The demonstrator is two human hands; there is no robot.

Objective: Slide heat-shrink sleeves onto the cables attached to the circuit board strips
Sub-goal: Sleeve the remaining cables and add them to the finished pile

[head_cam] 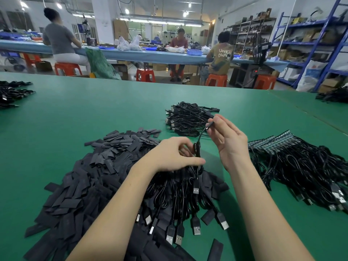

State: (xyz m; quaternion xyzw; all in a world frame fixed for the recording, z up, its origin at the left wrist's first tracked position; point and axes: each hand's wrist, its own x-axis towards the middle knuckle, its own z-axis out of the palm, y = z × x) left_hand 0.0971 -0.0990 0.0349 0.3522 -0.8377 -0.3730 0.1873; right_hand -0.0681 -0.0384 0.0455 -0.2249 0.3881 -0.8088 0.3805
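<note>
Hundreds of flat black heat-shrink sleeves (pixel 90 178) spill in a matte, rectangular heap across the left of a green-topped workbench (pixel 75 110), with a small cluster of black cables (pixel 9 93) lying at its far left edge. At centre, a person's left hand (pixel 175 155) curls its fingers and thumb around a looped black cable (pixel 197 151), while the right hand (pixel 227 136) pinches the cable's upper end between thumb and fingertips, raised above the bench. Whether a sleeve already sits on that cable cannot be told. Beneath the forearms lies a bundle of glossy cables with metal-tipped USB plugs (pixel 195 225), partly covering the sleeve heap and lying directly under the hands. Behind the hands, a coiled pile of cables (pixel 186 117) rests on the mat. To the right, narrow circuit board strips (pixel 273 142) fan out in a row, their attached cables (pixel 310 172) trailing toward the near edge. Beyond the bench, three workers sit on orange plastic stools (pixel 145 74) at a long blue table (pixel 131 55), and blue metal shelving (pixel 320 40) stacked with boxes lines the right wall.
</note>
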